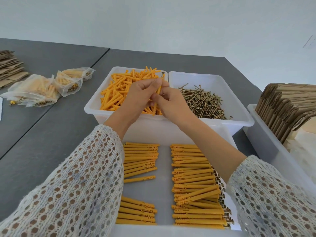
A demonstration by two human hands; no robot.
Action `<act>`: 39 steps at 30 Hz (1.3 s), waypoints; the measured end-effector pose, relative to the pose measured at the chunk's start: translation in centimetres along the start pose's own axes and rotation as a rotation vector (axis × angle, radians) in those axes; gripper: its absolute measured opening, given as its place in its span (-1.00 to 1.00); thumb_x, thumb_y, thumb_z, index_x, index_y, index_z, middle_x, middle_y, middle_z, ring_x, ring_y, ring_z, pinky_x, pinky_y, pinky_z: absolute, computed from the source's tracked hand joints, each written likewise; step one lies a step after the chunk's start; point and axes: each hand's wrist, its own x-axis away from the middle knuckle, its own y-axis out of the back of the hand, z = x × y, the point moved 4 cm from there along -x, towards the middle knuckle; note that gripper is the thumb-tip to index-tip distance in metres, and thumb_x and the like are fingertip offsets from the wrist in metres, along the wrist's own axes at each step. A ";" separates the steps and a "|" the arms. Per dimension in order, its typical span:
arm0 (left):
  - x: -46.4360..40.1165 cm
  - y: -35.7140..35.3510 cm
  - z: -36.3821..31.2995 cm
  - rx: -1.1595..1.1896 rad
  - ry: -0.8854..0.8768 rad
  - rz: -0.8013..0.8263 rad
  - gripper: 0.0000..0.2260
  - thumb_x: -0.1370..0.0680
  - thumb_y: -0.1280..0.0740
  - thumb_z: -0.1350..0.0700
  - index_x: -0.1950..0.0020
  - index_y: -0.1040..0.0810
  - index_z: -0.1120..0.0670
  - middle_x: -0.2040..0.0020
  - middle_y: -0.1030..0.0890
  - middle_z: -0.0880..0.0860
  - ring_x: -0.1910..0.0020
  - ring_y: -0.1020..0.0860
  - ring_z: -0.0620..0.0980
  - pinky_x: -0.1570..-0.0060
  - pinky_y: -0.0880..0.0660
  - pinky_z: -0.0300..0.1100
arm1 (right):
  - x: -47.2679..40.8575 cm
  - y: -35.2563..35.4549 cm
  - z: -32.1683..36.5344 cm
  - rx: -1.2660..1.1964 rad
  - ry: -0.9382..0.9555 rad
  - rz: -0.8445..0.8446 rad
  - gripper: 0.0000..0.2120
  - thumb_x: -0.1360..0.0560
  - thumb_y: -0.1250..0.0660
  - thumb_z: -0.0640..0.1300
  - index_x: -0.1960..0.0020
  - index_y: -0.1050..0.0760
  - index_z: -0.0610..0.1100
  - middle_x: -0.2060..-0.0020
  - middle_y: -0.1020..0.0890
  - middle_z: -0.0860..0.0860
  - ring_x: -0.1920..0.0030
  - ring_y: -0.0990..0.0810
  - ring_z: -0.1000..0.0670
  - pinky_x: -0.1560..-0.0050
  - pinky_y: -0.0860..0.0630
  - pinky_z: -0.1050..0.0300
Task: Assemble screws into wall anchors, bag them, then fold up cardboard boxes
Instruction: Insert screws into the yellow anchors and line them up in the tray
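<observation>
Lacy knit sleeves (pixel 82 182); both hands pinch ribbed orange anchor (pixel 159 91).

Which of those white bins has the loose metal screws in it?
The far right bin, behind the right hand. It holds brass-coloured screws; the far left one beside it holds loose orange anchors.
</observation>
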 end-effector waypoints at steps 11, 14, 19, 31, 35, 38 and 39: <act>-0.7 2.3 1.7 0.477 0.296 -0.224 -0.66 -0.66 -0.21 -0.11 -0.06 -0.68 0.08 0.21 -0.60 -0.04 0.39 -0.45 -0.15 0.39 -0.41 -0.27 | 11.9 -7.4 0.1 0.921 0.102 1.062 -0.92 -0.53 -0.35 -0.22 0.09 -0.54 -0.24 0.28 -0.57 -0.11 0.31 -0.52 -0.09 0.35 -0.52 0.08; -0.7 2.2 1.7 0.448 0.296 -0.219 -0.70 -0.66 -0.22 -0.06 -0.06 -0.68 0.08 0.21 -0.62 -0.05 0.36 -0.46 -0.15 0.35 -0.41 -0.27 | 12.7 -9.4 -0.6 1.031 0.202 0.988 -0.85 -0.49 -0.39 -0.21 -0.03 -0.56 -0.23 0.18 -0.60 -0.16 0.20 -0.58 -0.17 0.16 -0.63 -0.09; -0.6 2.2 1.5 0.473 0.292 -0.218 -0.73 -0.66 -0.24 -0.02 -0.11 -0.67 0.10 0.22 -0.62 -0.05 0.35 -0.47 -0.15 0.32 -0.42 -0.27 | 12.3 -10.3 0.0 0.978 0.237 0.828 -0.67 -0.52 -0.38 -0.11 0.31 -0.28 -0.08 0.28 -0.57 -0.13 0.26 -0.58 -0.16 0.17 -0.62 -0.11; -0.7 1.8 1.3 0.336 0.273 -0.206 -0.77 -0.66 -0.23 0.07 -0.12 -0.65 0.12 0.22 -0.60 -0.04 0.33 -0.48 -0.15 0.31 -0.45 -0.30 | 12.9 -0.1 5.0 0.516 0.030 0.666 -0.81 -0.62 -0.22 0.08 -0.10 -0.40 -0.03 0.06 -0.55 0.02 0.08 -0.47 0.03 0.05 -0.47 0.02; -1.0 1.6 1.5 0.264 0.259 -0.195 -0.78 -0.66 -0.22 0.09 -0.07 -0.65 0.10 0.24 -0.59 -0.04 0.34 -0.47 -0.14 0.25 -0.41 -0.23 | 15.9 9.8 4.7 0.551 -0.042 0.204 -0.95 -0.58 -0.28 0.07 0.01 -0.40 0.19 0.04 -0.49 0.26 -0.05 -0.45 0.16 -0.08 -0.43 0.15; -1.1 1.5 1.7 0.201 0.237 -0.158 -0.77 -0.67 -0.21 0.09 -0.07 -0.65 0.09 0.24 -0.58 -0.04 0.33 -0.48 -0.13 0.23 -0.40 -0.21 | 19.3 18.5 3.0 0.875 -0.168 -0.190 -0.70 -0.52 -0.27 0.15 -0.23 -0.43 0.17 -0.18 -0.50 0.21 -0.21 -0.46 -0.02 -0.10 -0.39 0.04; -1.1 1.5 1.8 0.176 0.230 -0.142 -0.77 -0.67 -0.20 0.09 -0.08 -0.65 0.09 0.24 -0.58 -0.04 0.33 -0.48 -0.13 0.22 -0.40 -0.20 | 20.5 20.7 1.8 0.993 -0.357 -0.194 -0.49 -0.48 -0.11 0.31 -0.38 -0.30 0.17 -0.32 -0.43 0.17 -0.32 -0.38 -0.04 -0.19 -0.36 0.00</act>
